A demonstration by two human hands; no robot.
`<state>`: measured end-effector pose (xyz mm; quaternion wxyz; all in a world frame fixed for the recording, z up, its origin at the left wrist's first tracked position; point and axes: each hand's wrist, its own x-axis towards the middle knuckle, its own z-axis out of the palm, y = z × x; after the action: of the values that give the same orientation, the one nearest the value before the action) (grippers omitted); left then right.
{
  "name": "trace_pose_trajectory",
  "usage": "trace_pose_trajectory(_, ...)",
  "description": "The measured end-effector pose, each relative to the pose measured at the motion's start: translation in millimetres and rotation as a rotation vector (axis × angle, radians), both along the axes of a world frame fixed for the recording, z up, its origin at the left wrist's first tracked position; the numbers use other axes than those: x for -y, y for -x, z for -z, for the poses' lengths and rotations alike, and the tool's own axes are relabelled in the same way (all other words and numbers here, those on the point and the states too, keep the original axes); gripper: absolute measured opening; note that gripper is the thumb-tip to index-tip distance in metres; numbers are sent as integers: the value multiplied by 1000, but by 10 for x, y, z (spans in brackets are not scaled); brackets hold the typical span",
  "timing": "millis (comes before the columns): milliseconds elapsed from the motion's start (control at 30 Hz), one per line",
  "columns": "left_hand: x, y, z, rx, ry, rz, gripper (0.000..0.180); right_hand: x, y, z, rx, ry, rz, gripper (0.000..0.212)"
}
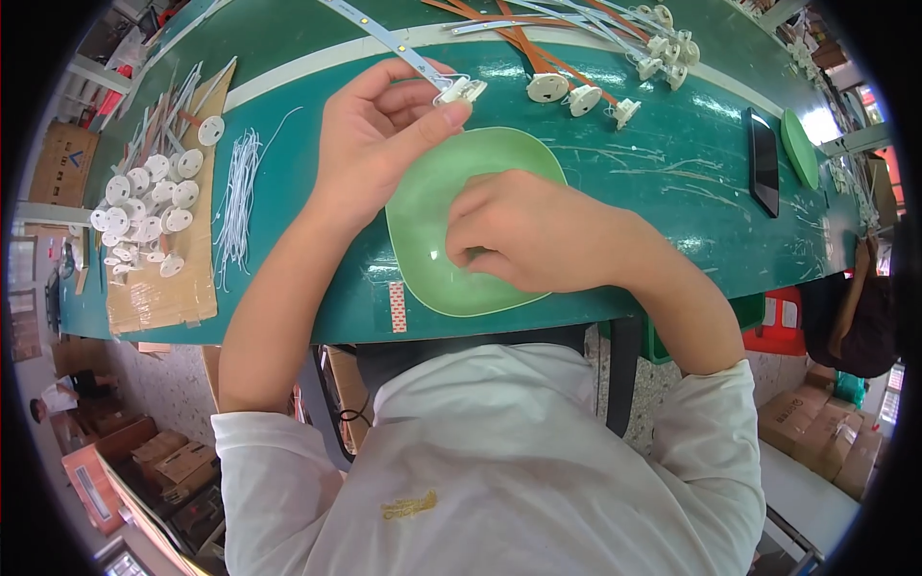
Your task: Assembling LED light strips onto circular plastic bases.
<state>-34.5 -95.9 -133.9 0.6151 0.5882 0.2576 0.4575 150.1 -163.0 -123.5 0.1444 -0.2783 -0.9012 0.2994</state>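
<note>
My left hand (384, 125) is closed on a white round lamp base (463, 90), pinched between thumb and fingers above the far side of a green plate. From that base a narrow LED strip (384, 36) runs up to the far left, with thin white wire looped where the two meet. Over the green plate (423, 278), my right hand (523, 230) has its fingers curled down and pressed together near the plate's middle. Whatever the right fingertips hold, if anything, is hidden.
Left on cardboard (182, 298) lie several white lamp bases (134, 206), beside a bundle of white wires (237, 206). Other bases with orange and white strips (547, 86) lie at the far right. A black phone (762, 163) and another green plate (799, 149) are rightward. A person (855, 307) sits at right.
</note>
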Motion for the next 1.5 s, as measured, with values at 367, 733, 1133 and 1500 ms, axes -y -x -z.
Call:
trace_pose_trajectory(367, -24, 28, -22, 65, 2, -31, 35, -36, -40, -78, -191, 94, 156, 8)
trace_pose_trajectory(733, -29, 23, -21, 81, 5, -14, 35, -49, -99, -135, -433, 198, 333, 8)
trace_pose_trajectory(1133, -8, 46, -49, 124, 61, 48, 34, -77, -142, -236, -487, 451, 456, 16)
trace_pose_trajectory(1500, 103, 14, -137, 155, 143, 125, 33, -197, -163, -1, -554, -1018, 500, 18)
